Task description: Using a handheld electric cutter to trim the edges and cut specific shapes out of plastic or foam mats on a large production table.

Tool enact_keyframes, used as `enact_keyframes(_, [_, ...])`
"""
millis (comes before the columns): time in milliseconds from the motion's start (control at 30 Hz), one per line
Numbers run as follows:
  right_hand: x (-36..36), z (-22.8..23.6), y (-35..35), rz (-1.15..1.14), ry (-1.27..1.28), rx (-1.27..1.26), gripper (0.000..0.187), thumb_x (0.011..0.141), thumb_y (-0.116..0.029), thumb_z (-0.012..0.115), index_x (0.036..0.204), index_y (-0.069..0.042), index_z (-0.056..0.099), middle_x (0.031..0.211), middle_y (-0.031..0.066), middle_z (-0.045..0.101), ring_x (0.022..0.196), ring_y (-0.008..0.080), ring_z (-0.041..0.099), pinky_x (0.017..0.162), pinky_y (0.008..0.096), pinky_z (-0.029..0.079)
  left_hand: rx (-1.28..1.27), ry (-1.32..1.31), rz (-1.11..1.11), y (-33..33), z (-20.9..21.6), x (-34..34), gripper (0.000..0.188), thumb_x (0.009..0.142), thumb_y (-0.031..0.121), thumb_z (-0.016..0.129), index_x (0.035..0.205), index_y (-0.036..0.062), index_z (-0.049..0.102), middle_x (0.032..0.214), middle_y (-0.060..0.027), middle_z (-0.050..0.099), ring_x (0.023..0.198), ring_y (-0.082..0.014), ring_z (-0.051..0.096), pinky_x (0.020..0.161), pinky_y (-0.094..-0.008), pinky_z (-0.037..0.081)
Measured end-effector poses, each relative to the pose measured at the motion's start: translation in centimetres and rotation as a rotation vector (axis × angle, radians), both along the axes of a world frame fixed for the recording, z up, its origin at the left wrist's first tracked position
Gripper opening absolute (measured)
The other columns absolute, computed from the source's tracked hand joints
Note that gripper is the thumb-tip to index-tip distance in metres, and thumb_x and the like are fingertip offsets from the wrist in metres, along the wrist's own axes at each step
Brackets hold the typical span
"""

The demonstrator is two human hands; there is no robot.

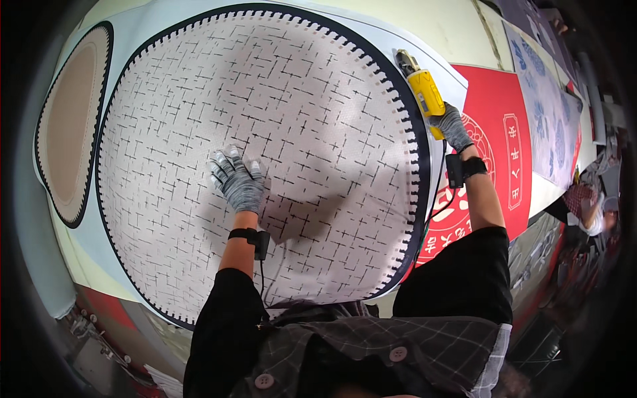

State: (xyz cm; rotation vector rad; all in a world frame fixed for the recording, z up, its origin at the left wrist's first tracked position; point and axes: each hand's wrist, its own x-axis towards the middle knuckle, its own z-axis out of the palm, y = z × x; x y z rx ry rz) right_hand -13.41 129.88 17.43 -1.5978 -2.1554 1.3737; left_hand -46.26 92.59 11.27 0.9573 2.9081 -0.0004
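A large oval mat (312,126), pale grey with short dark crossing lines and a black toothed border, lies in front of me. My left hand (240,184), in a grey glove, is spread flat on its middle with nothing in it. At the mat's right border, my gloved right hand (452,127) is closed round the rear of a yellow electric hand cutter (424,91). The cutter's metal head points up and away, beside the outer edge of the black border. My palm hides part of its grip.
A smaller beige oval mat (71,126) with a dark border lies at the left. To the right are a red printed mat (494,106) and a pale blue-patterned sheet (541,99). A dark cable (434,209) hangs near my right forearm. Another person (590,209) is at the far right.
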Motion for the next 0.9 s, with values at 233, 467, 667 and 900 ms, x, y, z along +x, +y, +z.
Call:
enact_keyframes(233, [-1.4,-0.5,1.8,0.067,-0.118,0.069,0.044,0.064,-0.012,0.075,0.103,-0.001,0.057,0.086,0.0074,0.066,0.073,0.0151,0.062,0.068,0.0284,0.05,0.019,0.022,-0.061,0.0,0.0,-0.1,0.064,0.087,0.046,0.036,0.139,0.0092,0.026,0.143,-0.0255,0.019,0.133,-0.0458,0.011,0.107,-0.0561,0.009])
enact_keyframes(467, [-4.4,-3.3,5.1,0.17,-0.125,0.129,0.046,0.064,-0.019,0.076,0.103,-0.002,0.057,0.085,0.0113,0.066,0.074,0.0211,0.064,0.07,0.0307,0.051,0.028,0.018,-0.11,-0.6,0.4,-0.4,0.065,0.086,0.042,0.036,0.137,0.0016,0.026,0.141,-0.0292,0.019,0.132,-0.0476,0.012,0.107,-0.0565,0.007])
enact_keyframes(667, [-6.4,-3.8,5.2,0.129,-0.135,0.051,0.047,0.064,-0.012,0.077,0.106,-0.003,0.056,0.089,0.0078,0.066,0.078,0.0161,0.063,0.072,0.0297,0.05,0.088,-0.046,-0.085,-0.8,0.4,-0.2,0.067,0.086,0.041,0.039,0.138,0.0015,0.024,0.141,-0.0296,0.017,0.132,-0.0485,0.011,0.105,-0.0595,0.005])
enact_keyframes(900, [-8.1,0.0,5.1,0.246,-0.479,0.35,0.052,0.061,-0.02,0.078,0.104,-0.001,0.055,0.092,0.0149,0.066,0.08,0.0284,0.064,0.073,0.034,0.051,0.077,-0.03,-0.166,-0.1,-0.2,-0.3,0.067,0.087,0.043,0.038,0.138,0.0026,0.022,0.143,-0.0238,0.017,0.132,-0.0455,0.01,0.105,-0.0588,0.007])
